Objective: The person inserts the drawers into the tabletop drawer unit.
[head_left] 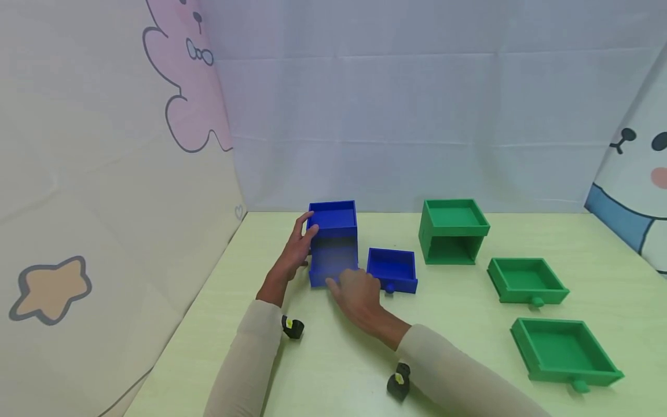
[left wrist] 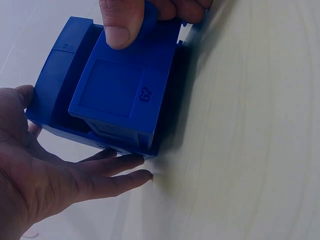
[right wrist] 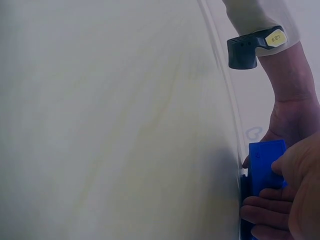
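A blue cabinet stands upright at the table's back left, with a shallow tray-like top. My left hand rests against its left side, thumb near the front rim and the other fingers spread nearly straight along the side. At the cabinet's lower front is my right hand. In the left wrist view, its thumb and curled fingers pinch a blue drawer marked 62 at the knob. That drawer sits partly in the cabinet; how far in is hidden. A second blue drawer lies just right of the cabinet.
Farther right stands a green cabinet with an open front. Two green drawers, a rear one and a nearer one, lie in front and to its right. The pale tabletop meets white printed cloth behind and at the left.
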